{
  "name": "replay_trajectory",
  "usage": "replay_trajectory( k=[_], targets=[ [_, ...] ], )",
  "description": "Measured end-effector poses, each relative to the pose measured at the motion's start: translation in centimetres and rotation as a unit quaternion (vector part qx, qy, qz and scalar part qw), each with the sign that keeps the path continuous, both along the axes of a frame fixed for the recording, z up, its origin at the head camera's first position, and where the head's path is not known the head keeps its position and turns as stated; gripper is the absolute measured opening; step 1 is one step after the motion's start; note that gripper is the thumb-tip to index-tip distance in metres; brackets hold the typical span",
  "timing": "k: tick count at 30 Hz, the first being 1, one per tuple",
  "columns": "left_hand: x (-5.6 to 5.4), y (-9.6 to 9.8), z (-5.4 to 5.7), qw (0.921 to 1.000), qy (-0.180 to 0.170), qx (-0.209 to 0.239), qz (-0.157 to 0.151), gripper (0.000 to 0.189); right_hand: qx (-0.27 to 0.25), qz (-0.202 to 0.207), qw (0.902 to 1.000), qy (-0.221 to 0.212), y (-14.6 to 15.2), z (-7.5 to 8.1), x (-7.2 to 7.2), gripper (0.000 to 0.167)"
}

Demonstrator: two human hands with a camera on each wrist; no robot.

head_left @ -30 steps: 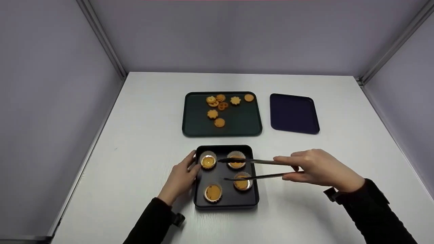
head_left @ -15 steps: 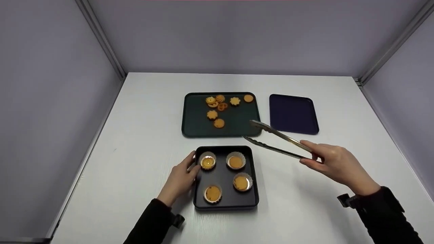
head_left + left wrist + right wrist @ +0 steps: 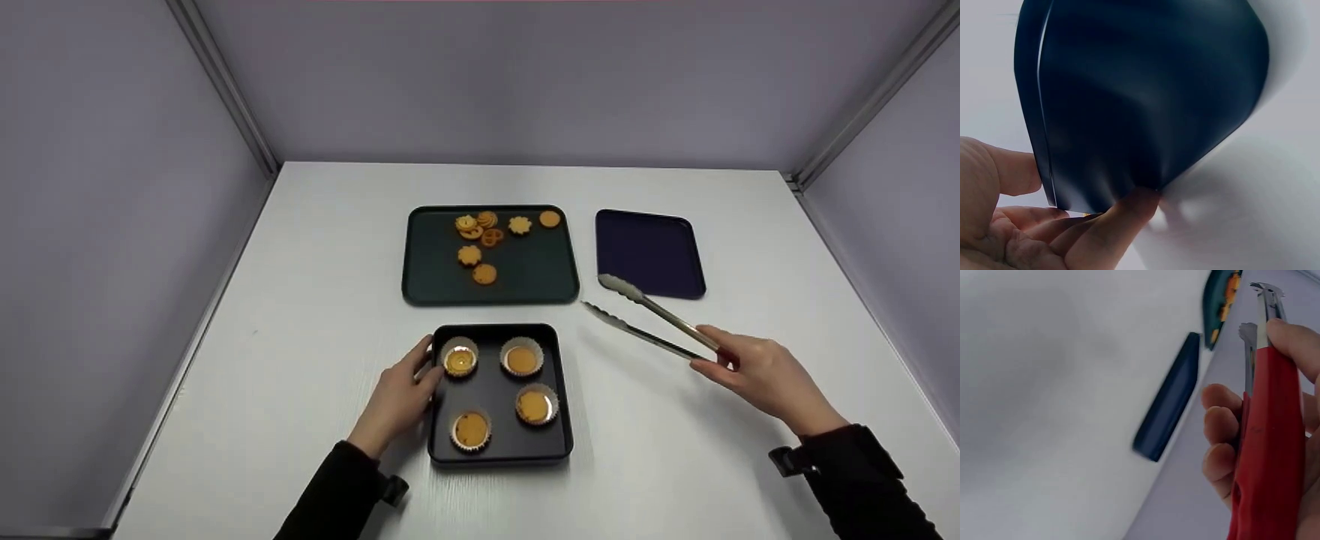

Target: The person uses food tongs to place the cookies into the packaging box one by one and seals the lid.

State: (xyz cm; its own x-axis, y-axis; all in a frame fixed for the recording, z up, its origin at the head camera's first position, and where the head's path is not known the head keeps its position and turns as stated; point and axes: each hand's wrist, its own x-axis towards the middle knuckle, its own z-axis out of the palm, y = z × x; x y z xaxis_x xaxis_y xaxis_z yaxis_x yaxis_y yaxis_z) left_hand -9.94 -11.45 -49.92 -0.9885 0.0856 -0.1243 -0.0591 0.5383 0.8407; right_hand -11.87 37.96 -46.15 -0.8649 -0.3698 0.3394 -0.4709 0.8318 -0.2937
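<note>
My left hand grips the left wall of a square black baking pan, thumb over the rim and fingers along the outside. Several pleated paper cups stand in the pan, each with a biscuit inside; the back-left biscuit has a ring pattern, and the front-left one shows dark specks. Off to the right, my right hand holds metal tongs in the air. The tongs' arms are spread, with nothing between the tips. The right wrist view shows their red handle, fingers curled round it.
Behind the pan lies a dark green tray with several biscuits and pretzels on it. A dark blue tray sits to its right; the tongs' upper tip overlaps its front edge in the head view. Walls border the white table.
The tongs and right hand have swung from over the pan's paper cups out to the right, clear of the pan. My left hand and the pan have stayed put.
</note>
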Motion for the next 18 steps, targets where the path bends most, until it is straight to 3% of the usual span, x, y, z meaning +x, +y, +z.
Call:
replay_trajectory(
  k=[8, 18],
  targets=[
    [-0.1, -0.1, 0.0, 1.0, 0.002, -0.001, -0.003, 0.058, -0.003, -0.012, 0.9996, -0.027, 2.1, -2.5, -0.1, 0.051],
    [-0.1, -0.1, 0.0, 0.9999, 0.009, -0.005, -0.003, 0.058, -0.007, -0.013, 0.9992, -0.036, 2.9, -4.0, -0.2, 0.046]
  ],
)
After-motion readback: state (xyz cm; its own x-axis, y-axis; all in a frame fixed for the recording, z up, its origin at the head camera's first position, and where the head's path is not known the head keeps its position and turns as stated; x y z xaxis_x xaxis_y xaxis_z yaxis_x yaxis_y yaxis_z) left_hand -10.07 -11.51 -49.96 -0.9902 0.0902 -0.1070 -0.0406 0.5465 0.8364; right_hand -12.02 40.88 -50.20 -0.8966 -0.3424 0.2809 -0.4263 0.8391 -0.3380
